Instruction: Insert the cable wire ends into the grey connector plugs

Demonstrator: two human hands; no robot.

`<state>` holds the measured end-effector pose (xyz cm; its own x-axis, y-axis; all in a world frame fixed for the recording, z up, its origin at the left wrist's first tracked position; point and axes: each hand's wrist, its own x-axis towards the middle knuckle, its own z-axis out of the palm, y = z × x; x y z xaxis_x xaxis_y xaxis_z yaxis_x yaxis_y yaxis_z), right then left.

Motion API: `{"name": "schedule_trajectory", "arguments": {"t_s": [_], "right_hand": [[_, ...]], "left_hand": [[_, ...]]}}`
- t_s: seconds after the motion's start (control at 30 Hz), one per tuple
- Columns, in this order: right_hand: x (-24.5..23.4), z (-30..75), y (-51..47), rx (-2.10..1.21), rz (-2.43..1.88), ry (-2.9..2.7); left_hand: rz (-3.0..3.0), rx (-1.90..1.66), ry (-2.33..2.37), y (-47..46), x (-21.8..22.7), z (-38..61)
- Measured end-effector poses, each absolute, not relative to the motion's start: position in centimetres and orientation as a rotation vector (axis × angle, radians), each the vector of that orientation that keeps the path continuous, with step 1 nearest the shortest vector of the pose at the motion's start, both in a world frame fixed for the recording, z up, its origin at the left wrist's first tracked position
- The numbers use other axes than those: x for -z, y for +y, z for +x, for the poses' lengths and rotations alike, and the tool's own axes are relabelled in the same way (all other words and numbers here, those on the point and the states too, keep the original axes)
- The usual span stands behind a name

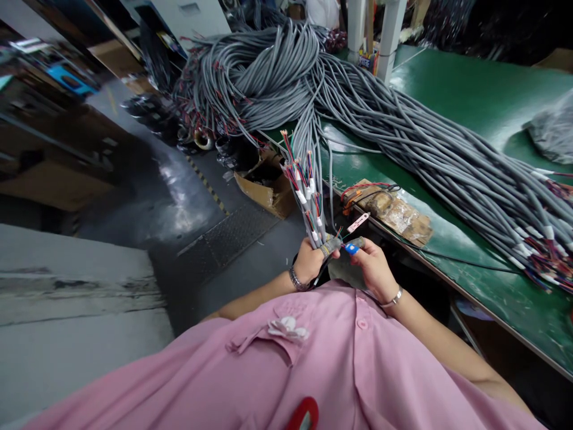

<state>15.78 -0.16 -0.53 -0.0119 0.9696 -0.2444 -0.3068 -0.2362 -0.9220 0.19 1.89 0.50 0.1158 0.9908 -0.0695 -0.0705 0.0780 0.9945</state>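
Grey cables [308, 218], left hand [313, 261] wrapped round, right fingers [363, 258] pinching blue piece [351, 248]

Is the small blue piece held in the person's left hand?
No, the right hand pinches the small blue piece, while the left hand grips a bundle of gray cables.

The left hand [308, 263] gripped a bunch [308, 209] of grey cables, coloured wires showing at their white-banded ends. The right hand [375, 270] pinched a blue piece [351, 248] just beside the left thumb. More cables lay in a pile [264, 77] across the green bench [452, 95]; a brown block [403, 221] lay near its edge, an open box [273, 200] beside it.
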Motion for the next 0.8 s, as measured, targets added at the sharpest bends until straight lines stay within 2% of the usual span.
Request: {"name": "schedule_trajectory", "arguments": {"t_s": [0.17,0.3,0.5,0.6,0.73,0.8], "right_hand": [[1.3,16.5,-0.3,-1.611,-1.046,-0.831],[1.9,17.4,1.0,-1.658,-1.006,-0.623],[0.7,17.8,3.7,-1.862,-0.902,-0.529],[0.5,17.3,3.9,-1.725,-0.915,-0.612],[1.1,16.7,3.7,-1.323,-1.08,-0.739],[1.3,16.6,3.8,-1.291,-1.068,-0.753]], "left_hand": [[1.086,-1.108,1.021,2.2,-0.7,-0.1],[1.042,-1.047,0.991,2.5,-0.8,-0.4],[1.021,-0.908,0.901,3.1,-1.1,-0.7],[1.035,-0.833,0.873,3.5,-1.2,-0.8],[1.062,-0.747,0.828,4.1,-1.1,-1.0],[1.049,-0.734,0.82,4.4,-1.0,-1.0]]}}
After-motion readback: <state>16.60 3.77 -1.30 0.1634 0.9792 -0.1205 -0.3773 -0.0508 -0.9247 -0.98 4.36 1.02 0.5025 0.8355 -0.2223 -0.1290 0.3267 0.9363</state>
